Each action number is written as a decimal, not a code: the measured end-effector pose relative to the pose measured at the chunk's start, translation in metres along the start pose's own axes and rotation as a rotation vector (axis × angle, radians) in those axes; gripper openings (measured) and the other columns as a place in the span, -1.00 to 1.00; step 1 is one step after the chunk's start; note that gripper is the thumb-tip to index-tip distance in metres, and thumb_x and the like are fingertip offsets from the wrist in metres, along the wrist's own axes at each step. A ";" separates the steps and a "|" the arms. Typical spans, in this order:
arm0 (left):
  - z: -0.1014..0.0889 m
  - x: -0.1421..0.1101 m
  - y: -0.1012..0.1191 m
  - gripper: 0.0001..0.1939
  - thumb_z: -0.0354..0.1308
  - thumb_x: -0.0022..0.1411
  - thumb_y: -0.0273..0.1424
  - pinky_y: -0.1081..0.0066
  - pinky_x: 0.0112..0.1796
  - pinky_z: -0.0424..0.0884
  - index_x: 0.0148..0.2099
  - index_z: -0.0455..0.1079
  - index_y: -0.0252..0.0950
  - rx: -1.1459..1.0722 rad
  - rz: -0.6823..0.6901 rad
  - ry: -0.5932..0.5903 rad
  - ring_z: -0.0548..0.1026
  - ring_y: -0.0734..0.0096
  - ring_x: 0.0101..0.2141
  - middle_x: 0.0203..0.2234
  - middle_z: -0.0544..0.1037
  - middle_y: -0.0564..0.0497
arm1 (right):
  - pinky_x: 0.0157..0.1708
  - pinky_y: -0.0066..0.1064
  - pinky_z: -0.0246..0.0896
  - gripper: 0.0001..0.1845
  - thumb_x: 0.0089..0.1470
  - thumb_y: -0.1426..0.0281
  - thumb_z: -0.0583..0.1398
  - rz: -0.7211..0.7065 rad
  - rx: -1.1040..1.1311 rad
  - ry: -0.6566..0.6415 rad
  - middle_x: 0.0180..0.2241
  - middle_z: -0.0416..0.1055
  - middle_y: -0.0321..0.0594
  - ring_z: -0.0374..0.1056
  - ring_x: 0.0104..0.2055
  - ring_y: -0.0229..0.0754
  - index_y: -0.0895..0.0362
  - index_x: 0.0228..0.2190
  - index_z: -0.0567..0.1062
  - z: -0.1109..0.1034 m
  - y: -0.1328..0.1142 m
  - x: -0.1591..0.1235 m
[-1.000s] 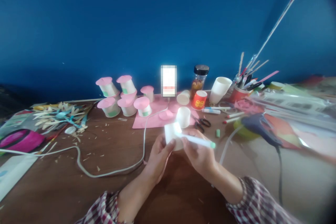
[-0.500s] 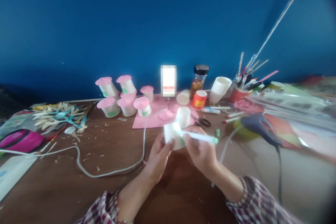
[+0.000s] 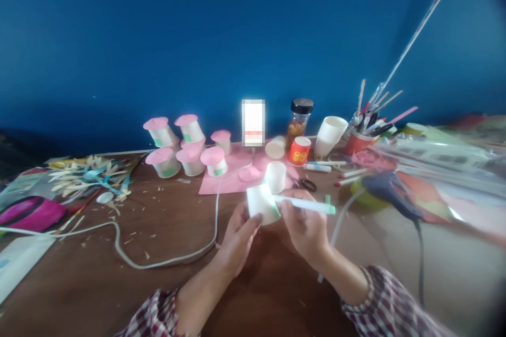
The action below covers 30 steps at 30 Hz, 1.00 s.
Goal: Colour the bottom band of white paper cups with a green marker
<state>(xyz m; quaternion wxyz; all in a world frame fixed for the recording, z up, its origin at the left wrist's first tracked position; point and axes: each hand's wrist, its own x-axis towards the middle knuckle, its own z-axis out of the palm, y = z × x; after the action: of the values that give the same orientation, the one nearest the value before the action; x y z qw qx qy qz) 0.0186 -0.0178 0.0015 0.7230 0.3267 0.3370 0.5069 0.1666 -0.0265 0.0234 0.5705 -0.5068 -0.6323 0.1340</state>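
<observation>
A white paper cup [image 3: 261,204], tilted and marked with a patch of green on its right side, is gripped by my left hand [image 3: 240,234]. My right hand [image 3: 304,229] is closed around a white marker pen with a green end [image 3: 304,204]. The marker's left end points at the cup's side; whether it touches I cannot tell. Just behind the held cup stands another white paper cup [image 3: 275,177]. Black-handled scissors [image 3: 307,185] lie behind my right hand, on and beside a pink sheet [image 3: 207,185].
Several pink-topped cups [image 3: 160,156] stand at the back left, some stacked. A white cable [image 3: 158,263] crosses the brown table. Behind are a red cup [image 3: 299,152], a jar [image 3: 302,107] and a pen holder [image 3: 359,143]. A glue gun [image 3: 385,189] lies right; paper scraps lie left.
My right hand has shifted slightly right with the marker, away from the cup. More of the green patch's side of the cup shows. My left hand has stayed nearly still.
</observation>
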 end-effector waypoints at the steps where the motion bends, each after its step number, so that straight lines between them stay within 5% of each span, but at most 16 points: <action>1: 0.000 0.000 0.000 -0.70 0.22 0.15 -0.39 0.19 0.07 0.20 -0.04 0.36 -0.25 0.003 0.002 -0.002 0.41 0.23 -0.02 -0.10 0.52 -0.06 | -0.47 -0.50 0.32 -0.92 0.15 0.45 0.14 0.007 0.012 0.010 -0.39 0.46 -0.25 0.42 -0.43 -0.25 0.10 -0.27 0.40 0.000 0.000 -0.001; 10: 0.002 -0.001 0.002 -0.67 0.26 0.11 -0.36 0.19 0.03 0.23 -0.06 0.36 -0.28 0.055 0.022 0.010 0.42 0.22 -0.07 -0.15 0.51 -0.08 | -0.35 -0.41 0.31 -0.93 0.13 0.48 0.14 -0.215 -0.134 -0.112 -0.43 0.45 -0.24 0.39 -0.41 -0.22 0.13 -0.31 0.43 -0.003 -0.009 0.001; 30: 0.001 -0.002 0.000 -0.65 0.27 0.10 -0.34 0.21 0.01 0.25 -0.06 0.36 -0.26 0.101 0.003 0.045 0.42 0.26 -0.11 -0.17 0.50 -0.06 | -0.33 -0.42 0.32 -0.90 0.14 0.48 0.14 -0.198 -0.156 -0.077 -0.39 0.47 -0.24 0.41 -0.38 -0.22 0.13 -0.28 0.44 -0.001 -0.005 0.001</action>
<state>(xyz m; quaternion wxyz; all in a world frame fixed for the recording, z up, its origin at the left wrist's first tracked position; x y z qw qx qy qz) 0.0190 -0.0194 0.0027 0.6969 0.3519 0.3779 0.4977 0.1650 -0.0284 0.0284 0.5152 -0.4790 -0.7092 0.0467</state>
